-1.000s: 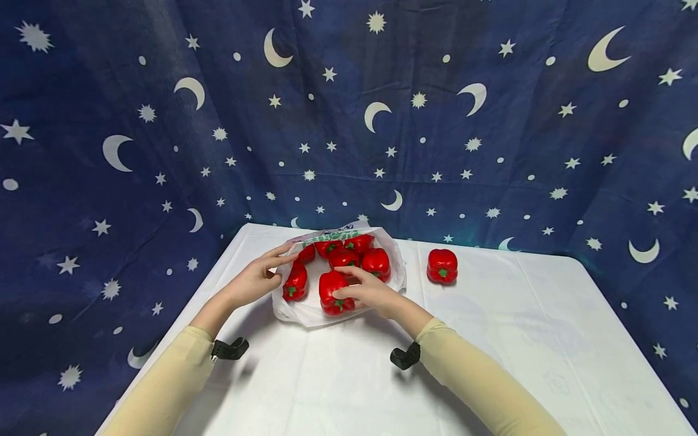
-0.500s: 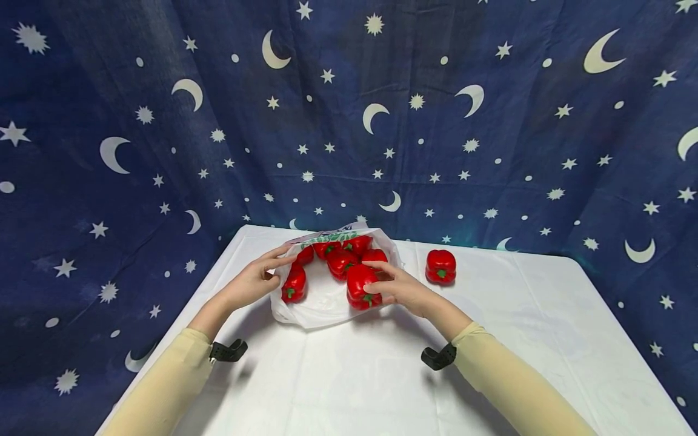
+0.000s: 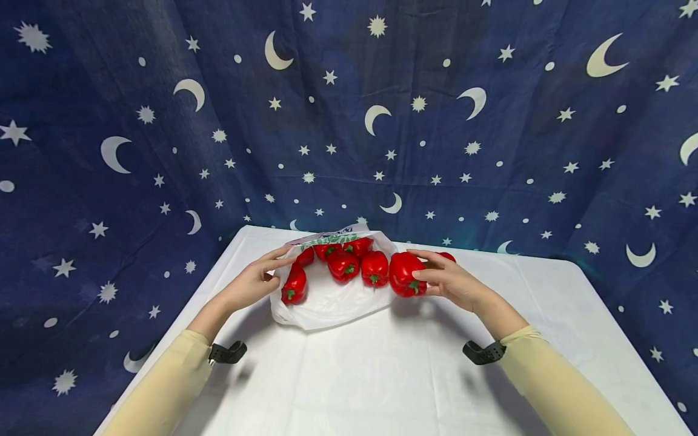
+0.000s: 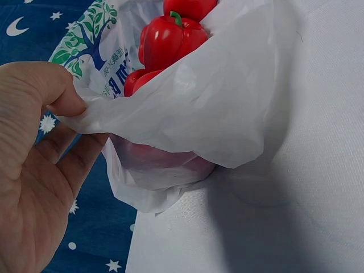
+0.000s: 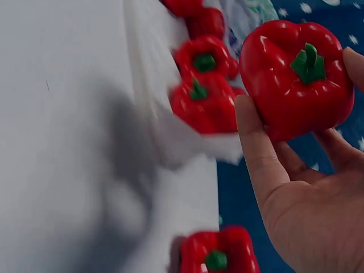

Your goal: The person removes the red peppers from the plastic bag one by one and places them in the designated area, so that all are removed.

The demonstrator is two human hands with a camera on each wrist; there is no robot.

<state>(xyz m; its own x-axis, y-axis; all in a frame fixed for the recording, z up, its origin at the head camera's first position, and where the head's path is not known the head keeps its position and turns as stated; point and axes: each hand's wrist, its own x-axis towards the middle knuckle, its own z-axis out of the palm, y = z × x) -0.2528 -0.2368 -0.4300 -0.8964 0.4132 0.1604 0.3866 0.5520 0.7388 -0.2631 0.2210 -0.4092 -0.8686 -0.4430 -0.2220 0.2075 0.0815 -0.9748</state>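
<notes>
One white cloth-covered worktop (image 3: 354, 375) carries a thin white plastic bag (image 3: 327, 312) printed in green and blue. The left grip (image 3: 253, 280) pinches its rim, seemingly to hold the mouth wide. The right grip (image 3: 449, 283) clasps a glossy, blocky red bell pepper (image 3: 405, 274) by its sides, probably for steadiness, lifted just right of the bag. At least six matching red peppers (image 3: 342, 266) lie inside; another loose red pepper (image 3: 448, 256) shows partly behind the right grip.

Head: I look forward and down across the table (image 3: 354, 375), farthest back.
Left wrist: close, facing left hand (image 4: 28, 182) and bag (image 4: 199, 108).
Right wrist: close, facing right hand (image 5: 313, 210).
Both wrists: bag shared.
</notes>
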